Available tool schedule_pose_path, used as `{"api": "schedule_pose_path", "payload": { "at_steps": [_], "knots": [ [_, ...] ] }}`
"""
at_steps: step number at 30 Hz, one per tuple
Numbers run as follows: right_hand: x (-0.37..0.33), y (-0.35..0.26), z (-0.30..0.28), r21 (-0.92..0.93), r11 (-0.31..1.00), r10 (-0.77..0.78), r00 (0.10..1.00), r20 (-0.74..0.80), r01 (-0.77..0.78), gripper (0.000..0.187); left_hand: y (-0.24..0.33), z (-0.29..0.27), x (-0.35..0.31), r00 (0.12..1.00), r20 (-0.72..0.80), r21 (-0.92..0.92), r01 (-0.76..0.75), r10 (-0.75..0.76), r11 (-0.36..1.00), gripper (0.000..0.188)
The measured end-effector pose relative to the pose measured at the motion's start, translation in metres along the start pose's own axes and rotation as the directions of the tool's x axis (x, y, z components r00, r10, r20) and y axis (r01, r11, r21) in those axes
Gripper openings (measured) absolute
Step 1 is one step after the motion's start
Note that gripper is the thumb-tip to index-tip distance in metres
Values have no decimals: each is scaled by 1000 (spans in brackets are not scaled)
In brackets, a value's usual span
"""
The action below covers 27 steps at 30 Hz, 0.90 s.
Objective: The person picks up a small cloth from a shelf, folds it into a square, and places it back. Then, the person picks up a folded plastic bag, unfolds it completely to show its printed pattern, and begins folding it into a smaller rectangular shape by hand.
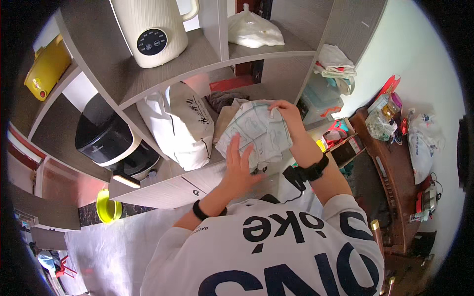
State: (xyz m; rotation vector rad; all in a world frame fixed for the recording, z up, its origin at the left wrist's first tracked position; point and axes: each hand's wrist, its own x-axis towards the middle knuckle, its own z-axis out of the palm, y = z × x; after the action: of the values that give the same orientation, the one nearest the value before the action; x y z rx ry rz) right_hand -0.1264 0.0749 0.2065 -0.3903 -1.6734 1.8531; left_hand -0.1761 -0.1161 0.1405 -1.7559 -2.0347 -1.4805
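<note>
My right hand (290, 120) pinches the upper right corner of a thin whitish folded sheet (257, 129) with a faint green print. From the picture I cannot tell whether it is fabric or plastic. My left hand (238, 170) is at the sheet's lower left, its fingers spread and the fingertips over its surface. The sheet is at the front of a shelf compartment. Behind it lies a dark grey cloth (223, 100), partly covered. A white cloth bag (183, 129) with dark lettering stands just to the left.
Above are a cream electric kettle (157, 37) and a white plastic bag (254, 30). A black air fryer (109, 132) and a yellow appliance (48, 69) occupy shelves at left. A lidded clear box (320, 98) stands right, near a brown wooden desk (390, 163). A yellow-green bucket (107, 206) sits on the floor.
</note>
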Motion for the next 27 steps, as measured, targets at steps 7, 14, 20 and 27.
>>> {"api": "schedule_pose_path", "payload": {
  "at_steps": [7,14,20,27],
  "knots": [
    [9,2,-23,264,928,244,965,99,-262,10,-28,-3,8,996,-24,237,-74,82,969,57],
    [2,-1,-1,611,748,331,944,-5,-259,15,6,19,18,974,-210,207,-43,87,977,58],
    [26,30,-24,656,739,241,969,-50,-150,14,-20,0,18,991,-96,149,105,-91,983,31],
    [26,24,-24,628,756,252,968,-16,-186,65,-29,-26,45,788,-60,-792,336,-613,510,24]
  ]
}}
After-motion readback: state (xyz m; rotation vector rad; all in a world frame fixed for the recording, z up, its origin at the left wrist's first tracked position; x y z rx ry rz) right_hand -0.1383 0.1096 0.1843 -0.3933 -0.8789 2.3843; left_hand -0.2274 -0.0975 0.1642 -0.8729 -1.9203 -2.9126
